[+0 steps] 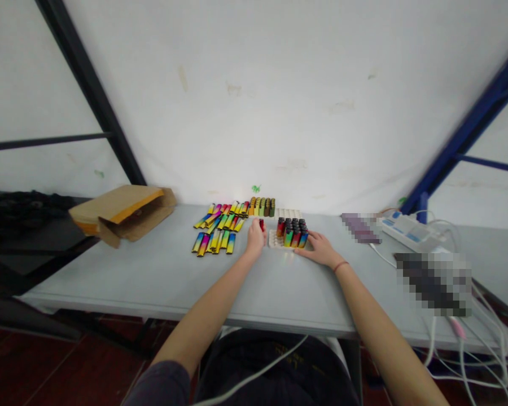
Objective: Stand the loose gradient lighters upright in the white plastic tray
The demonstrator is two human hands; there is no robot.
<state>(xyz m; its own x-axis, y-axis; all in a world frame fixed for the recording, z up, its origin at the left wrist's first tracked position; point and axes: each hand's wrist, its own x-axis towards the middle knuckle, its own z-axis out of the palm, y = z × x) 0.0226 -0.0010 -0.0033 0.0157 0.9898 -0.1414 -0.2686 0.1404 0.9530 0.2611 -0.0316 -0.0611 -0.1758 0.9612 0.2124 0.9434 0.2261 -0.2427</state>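
Note:
My left hand (256,239) is closed around a small red lighter-like piece (261,224), whose upper end sticks out above the fingers. Just right of it lies a white tray (275,242) with small cells. Rainbow-coloured, black-topped pieces that look like lighters (295,237) stand upright in its middle and right part; cells at the left are bare. My right hand (322,250) grips the tray's right side, its thumb along the front edge. Left of my left hand, many shiny rainbow-and-gold pieces (220,239) lie flat in loose rows.
Behind the tray stand gold and dark green pieces (262,206) in a block, beside another pale tray (288,213). An open cardboard box (122,211) lies at the left. At the right are a power strip (410,231), blurred devices and white cables (491,332). A wall rises behind the table (152,276).

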